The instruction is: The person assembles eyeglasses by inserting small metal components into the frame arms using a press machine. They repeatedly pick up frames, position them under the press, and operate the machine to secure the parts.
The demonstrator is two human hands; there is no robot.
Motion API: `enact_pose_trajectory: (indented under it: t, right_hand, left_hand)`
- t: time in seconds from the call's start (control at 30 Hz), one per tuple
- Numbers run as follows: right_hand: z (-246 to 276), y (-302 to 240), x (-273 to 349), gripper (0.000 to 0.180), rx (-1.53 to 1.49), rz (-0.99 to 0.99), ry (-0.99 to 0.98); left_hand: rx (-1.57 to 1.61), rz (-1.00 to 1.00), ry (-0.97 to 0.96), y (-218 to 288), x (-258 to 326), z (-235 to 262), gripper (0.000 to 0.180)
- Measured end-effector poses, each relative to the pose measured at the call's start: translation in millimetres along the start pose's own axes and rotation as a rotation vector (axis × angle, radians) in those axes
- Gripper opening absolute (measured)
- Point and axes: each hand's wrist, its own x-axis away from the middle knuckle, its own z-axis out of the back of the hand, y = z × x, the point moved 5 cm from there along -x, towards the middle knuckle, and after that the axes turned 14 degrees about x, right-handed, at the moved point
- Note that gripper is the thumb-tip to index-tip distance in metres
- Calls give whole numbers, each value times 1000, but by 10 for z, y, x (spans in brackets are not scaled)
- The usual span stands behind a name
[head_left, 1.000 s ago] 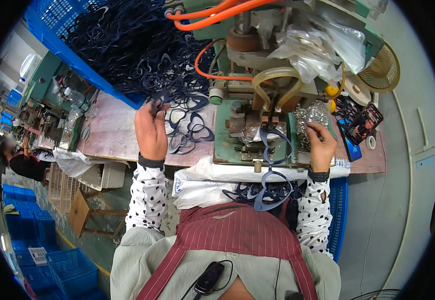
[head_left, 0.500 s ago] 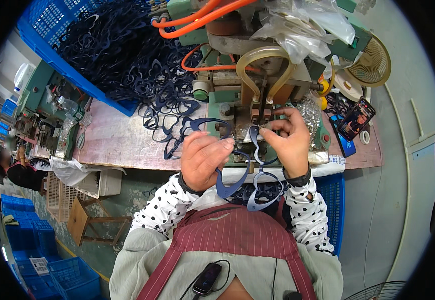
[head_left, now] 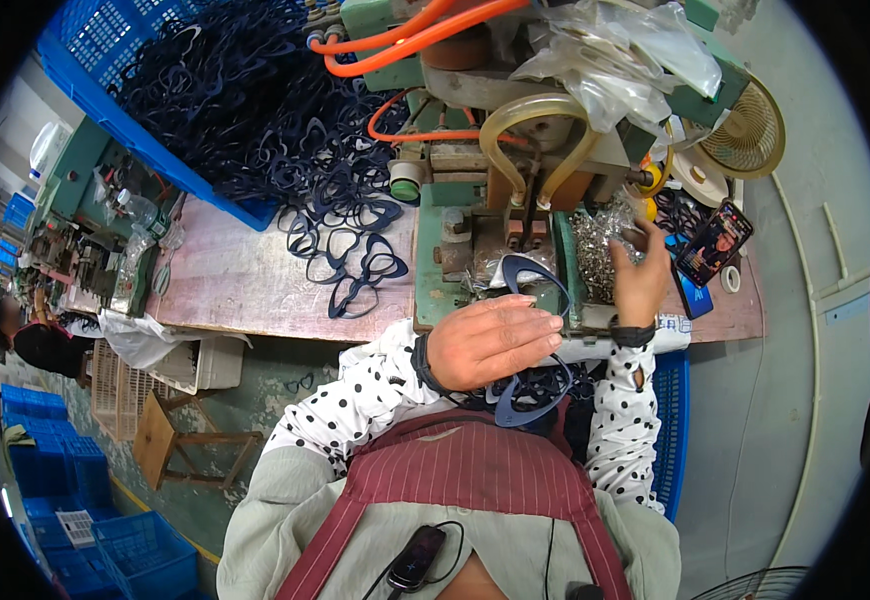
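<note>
While the green press (head_left: pixel 433 265) stands before you | dark-blue double-loop frame (head_left: pixel 515 414) at its front, best steadied level | your left hand (head_left: pixel 495 343) hides the frame's middle, fingers together, pinch not discernible | your right hand (head_left: pixel 643 285) spreads thumb from fingers beside small metal pieces (head_left: pixel 593 262), best picked singly

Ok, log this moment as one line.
left hand: over blue frame, grip unclear; right hand: at small silvery parts; frame heap: upper left
</note>
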Motion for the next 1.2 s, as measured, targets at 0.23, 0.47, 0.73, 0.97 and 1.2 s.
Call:
enact_pose_trajectory:
  t: [0.23, 0.47, 0.73, 0.97, 1.2]
  right_hand:
    - [-32, 380, 266, 26, 203, -35, -340]
    - [-350, 539, 322, 17, -19, -65, -339]
    - [-368, 715, 354, 16, -230, -156, -202]
    - [-342, 658, 352, 14, -202, -142, -117]
    - [-227, 417, 285, 11, -287, -56, -174]
  left_hand:
    - [10, 39, 33, -14, 48, -20, 36]
    - [-41, 73, 35, 37, 70, -50, 32]
    - [-252, 407, 307, -62, 895, 69, 26]
    - [-173, 1566, 676, -707, 2389, 651, 39]
    - [-1, 1378, 923, -755, 2207, 852, 25]
